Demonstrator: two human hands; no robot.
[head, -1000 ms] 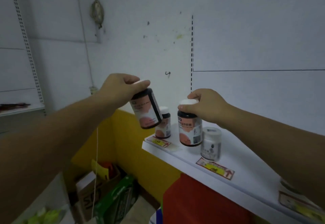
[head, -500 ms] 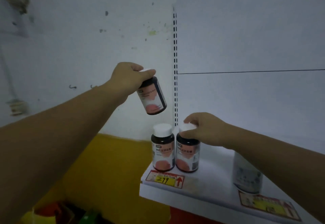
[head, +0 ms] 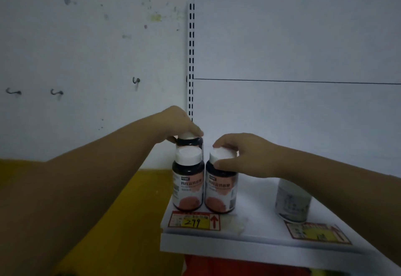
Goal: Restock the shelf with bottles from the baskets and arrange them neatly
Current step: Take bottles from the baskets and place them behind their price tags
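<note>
Two dark bottles with white caps and pink labels stand side by side at the front left corner of the white shelf (head: 256, 228). The left front bottle (head: 188, 184) stands free. My right hand (head: 240, 156) grips the cap of the right front bottle (head: 221, 189). Behind the left front bottle, a third dark bottle (head: 190, 140) shows only its cap and shoulder; my left hand (head: 180, 121) holds it by the cap from above. Whether it rests on the shelf is hidden.
A white bottle (head: 291, 204) stands further right on the shelf, partly behind my right forearm. Price tags (head: 194, 221) lie along the shelf's front edge. A slotted upright rail (head: 191, 58) runs up the white back wall. A yellow wall lies lower left.
My left hand has lowered its bottle from mid-air down behind the left front bottle. My right hand stays on the cap of the right front bottle. The view has come closer.
</note>
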